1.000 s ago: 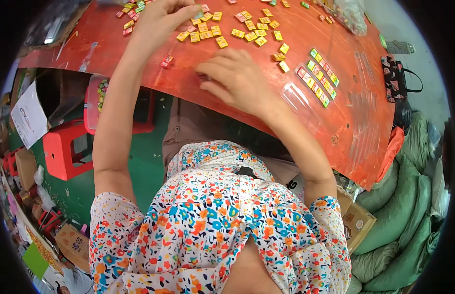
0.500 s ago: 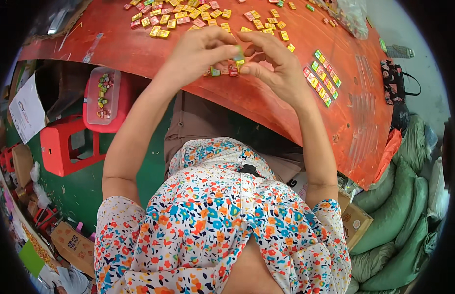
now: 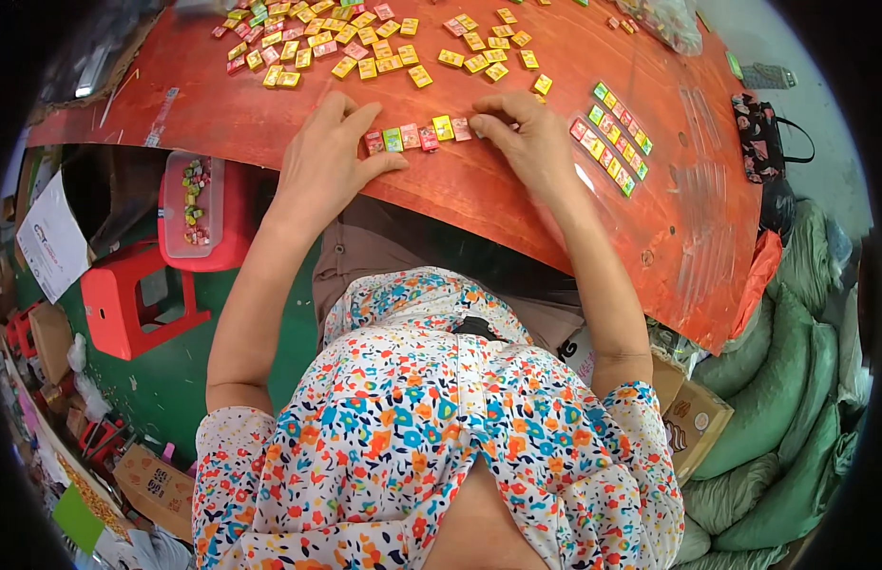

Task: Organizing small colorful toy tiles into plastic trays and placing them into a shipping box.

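A short row of small box-shaped pieces in red, green, pink and yellow (image 3: 428, 138) lies near the front edge of the red table. At its left end is my left hand (image 3: 329, 152), thumb and forefinger spread around the end piece. My right hand (image 3: 528, 142) is at the other end, fingers bent, with the thumb tip against or just beside the last pink piece (image 3: 462, 128). A gap shows between that thumb and the forefinger. To the right, more such pieces stand in neat rows (image 3: 612, 138), partly on a clear plastic tray.
Many loose yellow and pink pieces (image 3: 365, 47) are scattered farther back on the table (image 3: 641, 242). Clear plastic trays (image 3: 702, 190) lie at the right. Left of the table are a plastic tub (image 3: 196, 233) holding pieces and a red stool (image 3: 118, 304). Green sacks (image 3: 774, 399) lie at right.
My hands have lowered and moved apart, from holding pieces together above the row to its two ends. The yellow and pink pieces now lie in the row.
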A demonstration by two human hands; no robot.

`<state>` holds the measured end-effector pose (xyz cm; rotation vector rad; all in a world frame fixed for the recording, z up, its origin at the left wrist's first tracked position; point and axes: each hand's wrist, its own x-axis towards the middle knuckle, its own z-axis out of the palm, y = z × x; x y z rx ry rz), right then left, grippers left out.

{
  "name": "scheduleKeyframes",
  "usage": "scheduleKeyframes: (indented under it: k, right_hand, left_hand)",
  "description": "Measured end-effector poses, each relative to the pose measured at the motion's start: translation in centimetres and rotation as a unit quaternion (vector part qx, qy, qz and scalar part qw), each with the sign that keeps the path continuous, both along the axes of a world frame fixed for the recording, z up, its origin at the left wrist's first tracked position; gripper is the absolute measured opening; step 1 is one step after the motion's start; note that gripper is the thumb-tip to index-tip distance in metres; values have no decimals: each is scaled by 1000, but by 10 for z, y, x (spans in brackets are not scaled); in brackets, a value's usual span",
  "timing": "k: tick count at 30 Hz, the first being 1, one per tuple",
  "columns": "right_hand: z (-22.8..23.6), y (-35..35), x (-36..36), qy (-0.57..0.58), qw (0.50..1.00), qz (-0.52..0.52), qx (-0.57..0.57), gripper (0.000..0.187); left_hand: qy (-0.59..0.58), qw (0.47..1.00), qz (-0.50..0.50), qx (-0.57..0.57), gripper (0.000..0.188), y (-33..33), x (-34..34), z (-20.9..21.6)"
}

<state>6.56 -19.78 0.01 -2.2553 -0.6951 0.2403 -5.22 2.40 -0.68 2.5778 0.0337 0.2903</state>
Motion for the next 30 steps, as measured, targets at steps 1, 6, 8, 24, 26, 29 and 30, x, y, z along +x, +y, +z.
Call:
scheduleKeyframes:
  k: [1,6,8,24,26,29,30]
  right_hand:
    - [-2,0,-1,-43,999,14,-18,23]
    - [4,-15,7,-102,989,102,-13,29]
    - [7,-22,11,-127,980,150,-12,31]
    - [5,-11,11,-103,977,177,-62,39]
    - [9,-20,14,-102,977,182,-47,43]
    - [12,-19,16,-108,972,203,-49,48]
    - [12,-18,15,-116,967,219,-64,50]
  left_hand:
    - [5,1000,11,7,56,-3,0,0]
    - [-4,999,27,18,60,-9,-3,-3]
    - [-53,996,40,64,56,-16,-3,-1]
    - [-144,986,-66,58,45,-31,23,-21]
    - [-159,984,-26,73,54,-22,11,-7]
    - [-103,983,37,144,60,1,-8,1]
    - [-103,983,35,145,60,5,-10,0]
